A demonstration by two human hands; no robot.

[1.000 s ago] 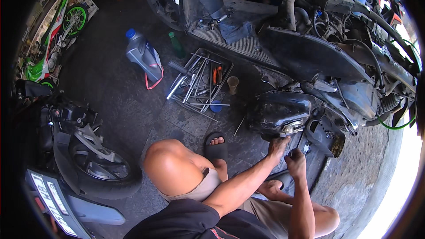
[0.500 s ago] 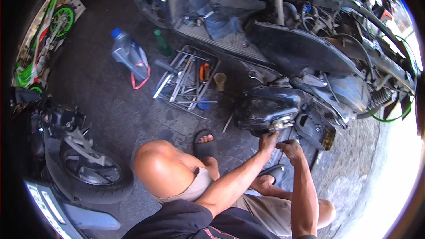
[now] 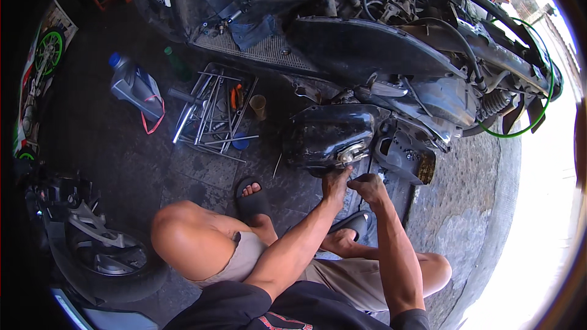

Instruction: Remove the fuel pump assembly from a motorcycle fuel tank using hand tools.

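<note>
A glossy black tank [image 3: 327, 129] lies on the ground ahead of me, with a pale metal fitting [image 3: 353, 153] on its near side. My left hand [image 3: 336, 183] is right below that fitting, fingers drawn together against the tank's near edge. Close beside it, my right hand [image 3: 369, 187] has its fingers curled into a pinch, the tips almost meeting the left hand. Whatever the fingers grip is too small or too covered to make out. A grey plastic tray-like part [image 3: 397, 157] lies just right of the tank.
A partly stripped scooter [image 3: 373, 46] stands across the far side. To the left are a tray of metal tools [image 3: 214, 110], a plastic cup [image 3: 258, 107], a grey jug with a blue cap [image 3: 136, 85] and a green bottle [image 3: 177, 64]. A wheel [image 3: 113, 256] stands at the near left.
The whole view has swung, so the scene sits further left. Both hands stay at the tank's fitting, with little visible change in their grip.
</note>
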